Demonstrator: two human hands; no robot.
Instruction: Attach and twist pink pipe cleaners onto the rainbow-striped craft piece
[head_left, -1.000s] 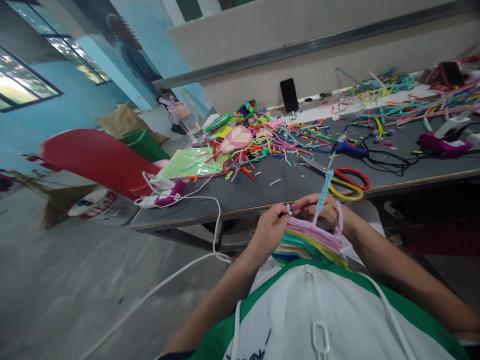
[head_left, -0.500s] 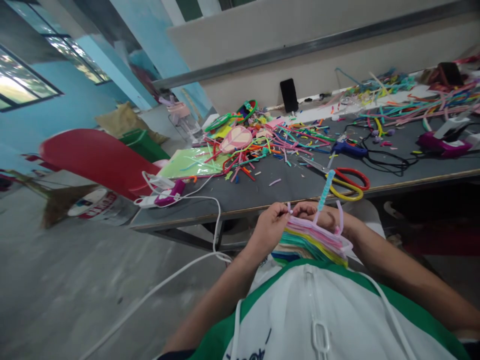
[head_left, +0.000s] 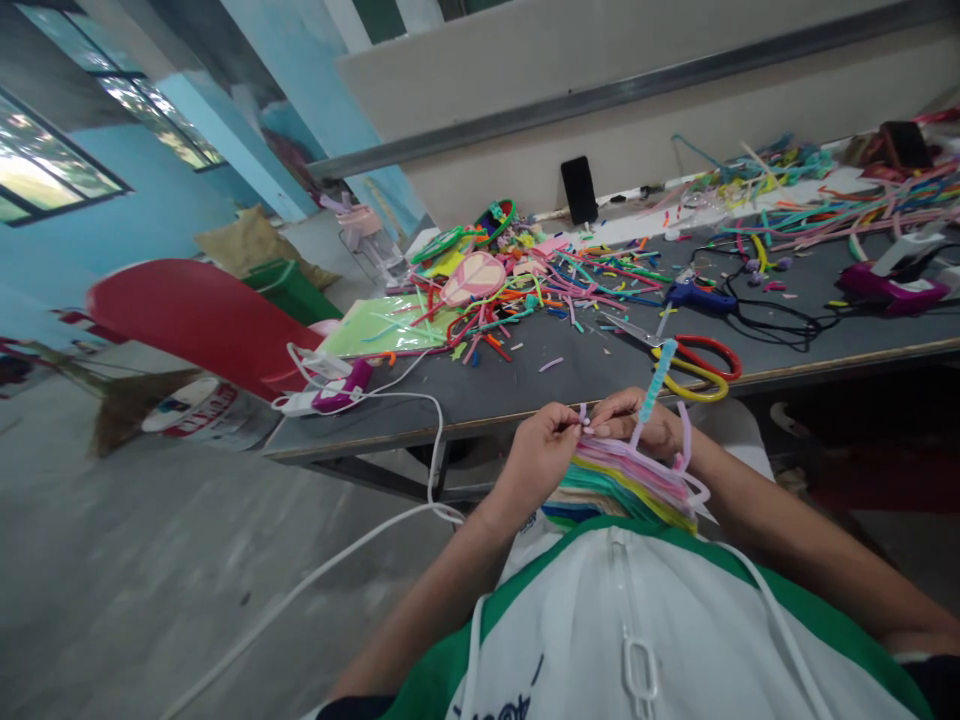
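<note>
Clerk: Item one, left hand (head_left: 544,455). Thumb and forefinger are closed tight on the tip of a lilac stem (head_left: 583,421), the other fingers curled in.

Checker: And the right hand (head_left: 637,425)?

Clerk: Its fingers are curled over the top of the stack of fuzzy stems (head_left: 637,485), and its fingertips meet the left's at that same tip. The stack is banded pink, yellow, green and blue. It sits in the person's lap against the white-and-green top (head_left: 600,600), below the near edge of the table (head_left: 525,395). A blue twisted stem (head_left: 651,378) stands up from it beside the right hand.

Checker: Handling note?

Clerk: Judging by the grip, the pinch is best placed close to the stack, so the thin tip bends only where wanted. The right hand should press the rows flat so none spring loose. Small turns are safest, since the wire ends may prick.

Checker: Nearby stock?

Clerk: Red-and-yellow scissors (head_left: 697,365) lie just beyond the hands, with a blue glue gun (head_left: 694,295) farther back. A black phone (head_left: 578,190) is propped at the wall.

Checker: Any writing?

Clerk: There is red lettering on a white bucket (head_left: 199,410) on the floor, too blurred to read. Blue script at the top's lower edge is cut off. No brand is legible.
</note>
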